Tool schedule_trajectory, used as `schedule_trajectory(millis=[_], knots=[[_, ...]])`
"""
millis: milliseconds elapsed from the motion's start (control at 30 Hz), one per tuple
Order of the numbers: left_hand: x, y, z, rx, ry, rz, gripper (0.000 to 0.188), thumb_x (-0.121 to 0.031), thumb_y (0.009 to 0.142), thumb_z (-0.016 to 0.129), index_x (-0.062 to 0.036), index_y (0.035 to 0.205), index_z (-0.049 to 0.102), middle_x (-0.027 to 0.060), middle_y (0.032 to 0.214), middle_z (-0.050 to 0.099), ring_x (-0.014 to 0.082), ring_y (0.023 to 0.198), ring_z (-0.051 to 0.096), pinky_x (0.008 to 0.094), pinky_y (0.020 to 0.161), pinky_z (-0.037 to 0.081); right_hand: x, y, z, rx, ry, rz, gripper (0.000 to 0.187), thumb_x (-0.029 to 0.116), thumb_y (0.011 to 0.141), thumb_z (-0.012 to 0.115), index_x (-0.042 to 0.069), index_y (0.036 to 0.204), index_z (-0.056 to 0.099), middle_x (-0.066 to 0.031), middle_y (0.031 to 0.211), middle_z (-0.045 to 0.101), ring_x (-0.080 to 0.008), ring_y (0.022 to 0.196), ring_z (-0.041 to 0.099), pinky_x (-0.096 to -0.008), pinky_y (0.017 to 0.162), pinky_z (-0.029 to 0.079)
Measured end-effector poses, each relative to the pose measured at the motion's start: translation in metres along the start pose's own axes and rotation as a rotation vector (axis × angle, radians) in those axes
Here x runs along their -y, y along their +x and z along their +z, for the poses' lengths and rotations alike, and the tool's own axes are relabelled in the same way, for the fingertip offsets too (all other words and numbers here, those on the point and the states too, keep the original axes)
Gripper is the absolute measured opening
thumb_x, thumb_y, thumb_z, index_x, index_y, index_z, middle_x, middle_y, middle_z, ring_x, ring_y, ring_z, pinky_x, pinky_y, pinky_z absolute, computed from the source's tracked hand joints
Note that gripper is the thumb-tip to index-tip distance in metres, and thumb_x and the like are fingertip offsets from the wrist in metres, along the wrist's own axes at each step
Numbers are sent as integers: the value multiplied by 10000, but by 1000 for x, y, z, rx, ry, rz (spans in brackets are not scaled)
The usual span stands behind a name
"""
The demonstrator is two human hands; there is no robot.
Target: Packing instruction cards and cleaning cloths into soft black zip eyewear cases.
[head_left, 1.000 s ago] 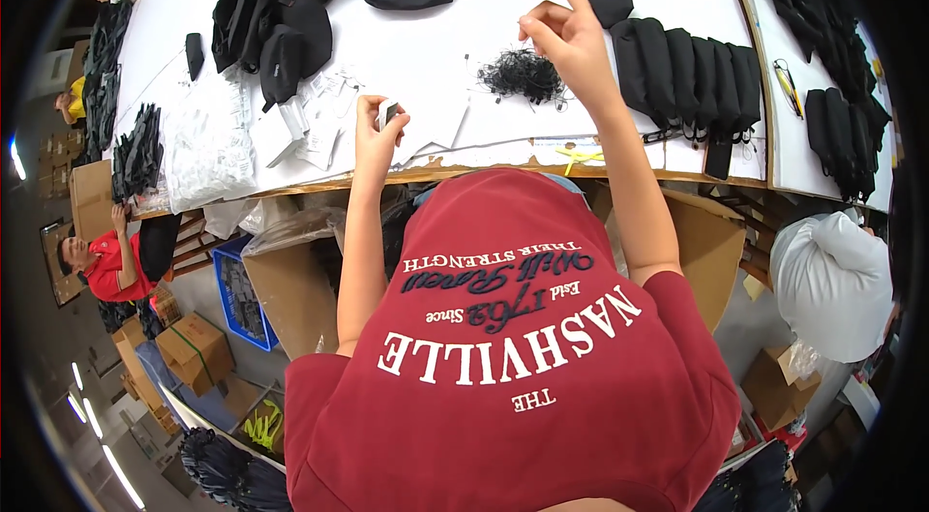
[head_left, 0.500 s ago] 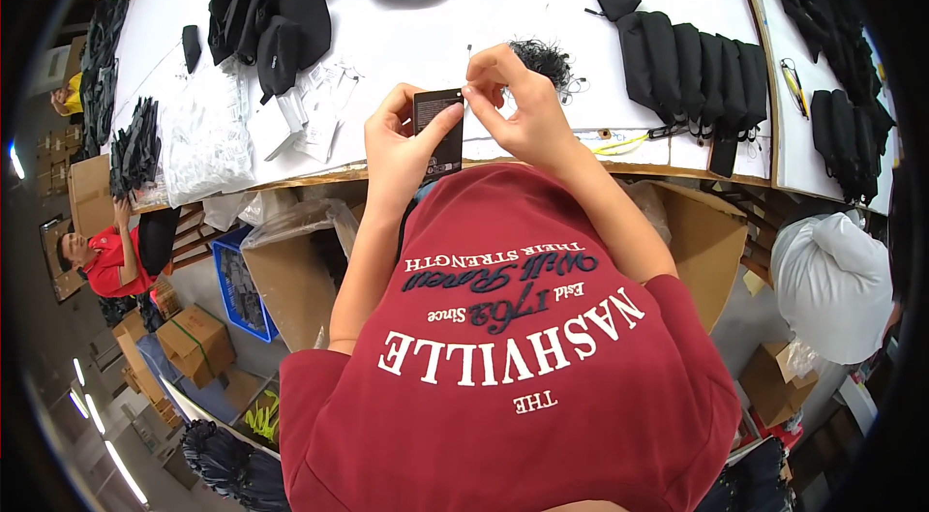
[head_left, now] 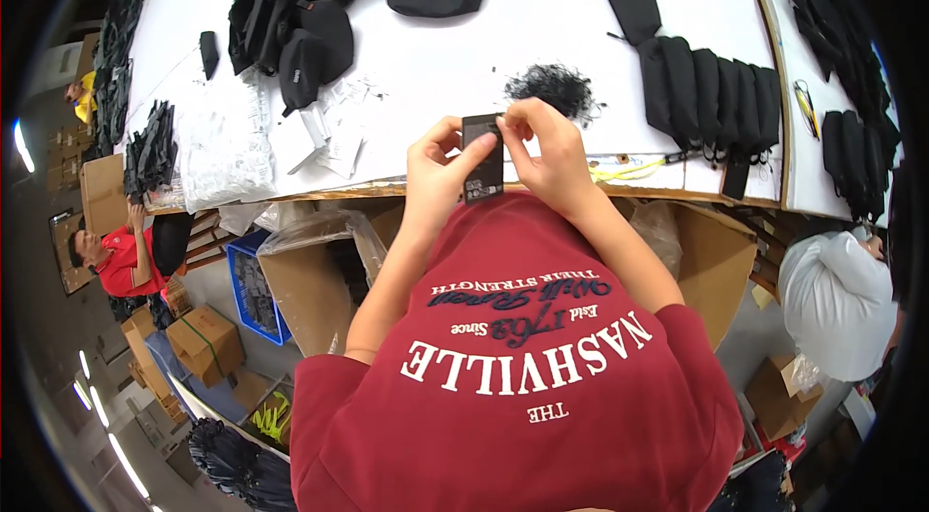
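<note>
A black printed hang tag (head_left: 485, 181) stands upright near the front edge of the table, gripped between thumb and fingers of my left hand (head_left: 435, 175). The fingers of my right hand (head_left: 554, 162) are pinched together at the tag's upper right corner. Whatever sits in that pinch is too small to make out. Just beyond my hands lies a tangled heap of thin black cords (head_left: 554, 92). A stack of white slips (head_left: 314, 135) rests to the left of my hands.
Black pouches (head_left: 711, 96) stand in a row at right, a dark tag (head_left: 735, 177) at their front. More pouches (head_left: 329, 38) pile up at far left. Clear plastic bags (head_left: 227, 144) lie at left. Cartons (head_left: 706, 265) sit under the table edge. A person in red (head_left: 126, 256) is at left.
My hands and the tag appear farther right and lower, while the whole view has also shifted. The small cord end that stuck up above my right fingers no longer shows.
</note>
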State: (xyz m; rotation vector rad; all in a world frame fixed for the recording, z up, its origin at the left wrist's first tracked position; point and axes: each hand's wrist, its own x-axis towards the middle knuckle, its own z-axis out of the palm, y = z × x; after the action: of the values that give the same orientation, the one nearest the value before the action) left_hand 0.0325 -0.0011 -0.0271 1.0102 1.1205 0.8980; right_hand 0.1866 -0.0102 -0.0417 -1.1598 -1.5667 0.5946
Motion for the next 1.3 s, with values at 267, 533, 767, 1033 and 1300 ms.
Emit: schedule_trajectory(millis=[267,533,767,1033,1300], knots=[[-3,0,-18,-3,-59,-37,128,-102,834,666,-20,923,625,5,739,603,36,656,554,179,554,443,6,6,25,-22,-85,-20,177,-65,701,600,30,813,502,-101,697,525,-269,632,537,-355,553,434],[-30,-2,-54,15,-15,120,107,-66,837,649,11,910,638,8,816,601,52,713,537,190,620,436,25,37,38,77,361,403,108,42,815,640,34,884,556,-39,703,590,-91,607,535,-231,580,419],[-42,5,-90,224,-225,31,178,-149,907,575,12,920,649,22,868,604,68,723,520,201,642,412,41,45,43,176,359,419,71,25,797,667,-11,825,613,-30,751,617,-79,682,570,-213,636,445],[-33,31,-117,400,-92,-11,158,-183,919,566,-30,939,536,-2,850,566,53,780,535,210,678,439,43,58,65,340,427,471,99,59,800,671,-3,813,596,-30,704,610,-84,650,565,-213,599,436],[-36,96,-123,259,-151,88,131,-163,934,527,-36,907,513,17,764,542,53,576,492,185,501,402,29,67,90,327,608,806,139,161,896,590,30,916,548,14,641,552,-44,566,493,-197,530,392]])
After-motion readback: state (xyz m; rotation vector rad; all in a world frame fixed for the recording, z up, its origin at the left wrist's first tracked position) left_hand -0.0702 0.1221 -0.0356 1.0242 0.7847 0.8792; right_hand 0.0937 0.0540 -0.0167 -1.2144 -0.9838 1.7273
